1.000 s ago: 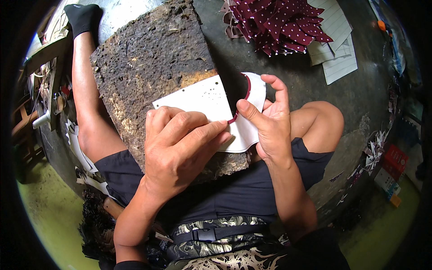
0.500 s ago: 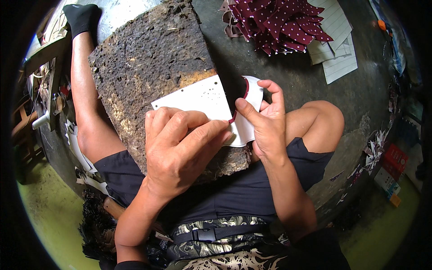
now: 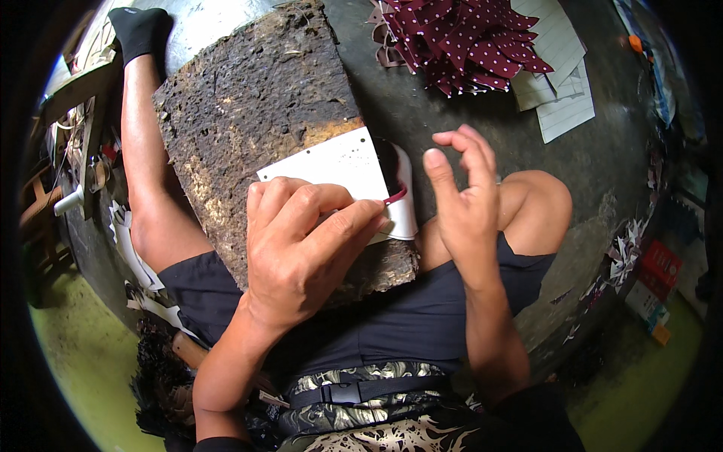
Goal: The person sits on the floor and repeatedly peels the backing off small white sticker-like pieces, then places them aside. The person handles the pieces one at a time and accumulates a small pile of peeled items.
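Note:
My left hand point(image 3: 301, 241) is closed, thumb and fingertips pinching a white sheet point(image 3: 348, 157) at its right side. Small dark holes and specks mark the sheet, which lies on a rough, dark board point(image 3: 256, 105). A maroon strip point(image 3: 396, 193) shows at my left fingertips, on a white flap point(image 3: 407, 211) that bends down past the board's right edge. Whether sheet and flap are one piece is hidden under the fingers. My right hand point(image 3: 463, 196) is in the air right of the flap, touching nothing, its thumb and fingers apart and slightly curled.
The board rests across my lap and the floor between my legs. Beyond its right side lies a pile of maroon pieces with white dots point(image 3: 467, 45), beside lined paper sheets point(image 3: 568, 105). Paper scraps point(image 3: 623, 252) and a red box point(image 3: 660, 264) lie at the far right.
My right hand has let go of the white flap and moved slightly right, away from it. The flap has dropped and curls down by the board's edge. My left hand keeps its place.

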Action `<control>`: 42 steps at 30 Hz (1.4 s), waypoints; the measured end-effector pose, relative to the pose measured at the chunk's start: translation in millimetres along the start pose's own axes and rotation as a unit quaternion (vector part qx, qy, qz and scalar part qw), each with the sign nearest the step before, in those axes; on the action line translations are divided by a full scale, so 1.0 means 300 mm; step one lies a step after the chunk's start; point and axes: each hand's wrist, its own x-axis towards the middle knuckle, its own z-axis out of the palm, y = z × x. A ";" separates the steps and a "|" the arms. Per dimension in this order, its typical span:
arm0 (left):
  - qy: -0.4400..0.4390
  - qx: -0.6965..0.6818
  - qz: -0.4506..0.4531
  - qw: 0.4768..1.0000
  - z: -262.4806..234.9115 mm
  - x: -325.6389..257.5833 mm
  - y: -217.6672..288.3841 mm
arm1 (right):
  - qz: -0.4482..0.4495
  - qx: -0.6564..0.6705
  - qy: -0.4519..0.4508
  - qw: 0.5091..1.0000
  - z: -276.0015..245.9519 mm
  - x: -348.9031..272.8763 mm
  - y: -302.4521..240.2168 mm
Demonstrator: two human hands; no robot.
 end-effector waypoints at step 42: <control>-0.016 0.084 0.035 0.996 -0.005 -0.026 0.020 | 0.035 0.271 -0.238 0.932 0.026 -0.018 0.061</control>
